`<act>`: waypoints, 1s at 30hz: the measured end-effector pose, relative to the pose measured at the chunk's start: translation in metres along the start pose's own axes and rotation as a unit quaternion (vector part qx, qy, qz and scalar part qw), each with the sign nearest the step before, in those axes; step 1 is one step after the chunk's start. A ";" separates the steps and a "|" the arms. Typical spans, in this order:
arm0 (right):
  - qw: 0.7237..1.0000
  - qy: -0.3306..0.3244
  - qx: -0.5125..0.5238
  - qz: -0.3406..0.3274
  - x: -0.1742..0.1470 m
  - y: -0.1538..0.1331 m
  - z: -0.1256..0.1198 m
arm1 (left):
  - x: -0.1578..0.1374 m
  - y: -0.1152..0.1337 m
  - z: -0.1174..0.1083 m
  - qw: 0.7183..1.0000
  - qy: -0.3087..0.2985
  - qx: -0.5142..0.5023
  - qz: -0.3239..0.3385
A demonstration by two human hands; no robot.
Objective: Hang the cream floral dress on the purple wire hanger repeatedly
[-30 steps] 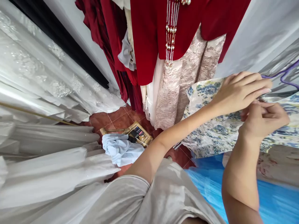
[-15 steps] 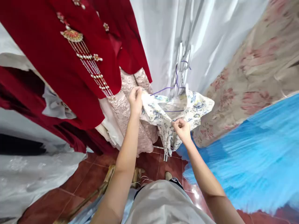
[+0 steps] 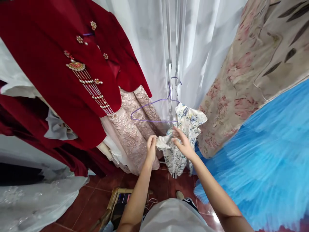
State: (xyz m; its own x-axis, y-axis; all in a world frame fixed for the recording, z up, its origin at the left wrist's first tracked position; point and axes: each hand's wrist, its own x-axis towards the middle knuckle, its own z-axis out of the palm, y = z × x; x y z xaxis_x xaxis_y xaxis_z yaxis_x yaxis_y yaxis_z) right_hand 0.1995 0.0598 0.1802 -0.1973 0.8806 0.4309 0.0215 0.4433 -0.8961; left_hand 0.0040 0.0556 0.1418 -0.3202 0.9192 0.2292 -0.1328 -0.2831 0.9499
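Observation:
A white blouse (image 3: 185, 129) with a blue and yellow floral print hangs by its right side from a thin purple hanger (image 3: 154, 121). The hanger's left arm is bare. My left hand (image 3: 151, 148) pinches a pale edge of the blouse, low and left of the hanger. Close beside that edge, my right hand (image 3: 182, 145) is open, its thumb and fingers apart in front of the cloth. Whether its fingertips touch the fabric is hard to tell. The hanger's hook is on a white metal stand (image 3: 170, 69).
A red velvet jacket (image 3: 101, 74) with beaded ornaments and a pink textured skirt (image 3: 135, 135) hang at left. On the right are a beige floral dress (image 3: 231, 90) and blue tulle (image 3: 253, 154). A wooden stool (image 3: 112, 199) stands on the red tiled floor (image 3: 82, 206).
The blouse's left shoulder has come off the hanger, baring that arm. My left hand has moved down and right with the cloth; my right hand has opened from its pinch. The view has shifted.

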 end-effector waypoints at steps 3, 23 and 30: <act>0.996 0.089 0.009 0.028 0.004 0.024 -0.022 | -0.016 0.012 0.020 0.997 -0.043 0.056 0.038; 0.940 -0.190 0.098 0.265 -0.108 0.042 -0.071 | -0.095 -0.036 0.088 0.926 -0.329 0.110 -0.150; 0.978 0.019 0.076 0.195 -0.090 0.030 -0.085 | -0.092 -0.045 0.013 0.858 -0.420 0.142 -0.260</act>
State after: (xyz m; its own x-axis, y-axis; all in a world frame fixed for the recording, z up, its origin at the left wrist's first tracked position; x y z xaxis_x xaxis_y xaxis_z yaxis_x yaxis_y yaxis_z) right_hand 0.3015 0.0084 0.1234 -0.1672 0.9844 0.0541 -0.0593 0.0448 -0.9972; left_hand 0.0517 -0.0123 0.0807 0.5178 0.8081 -0.2809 0.2182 0.1927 0.9567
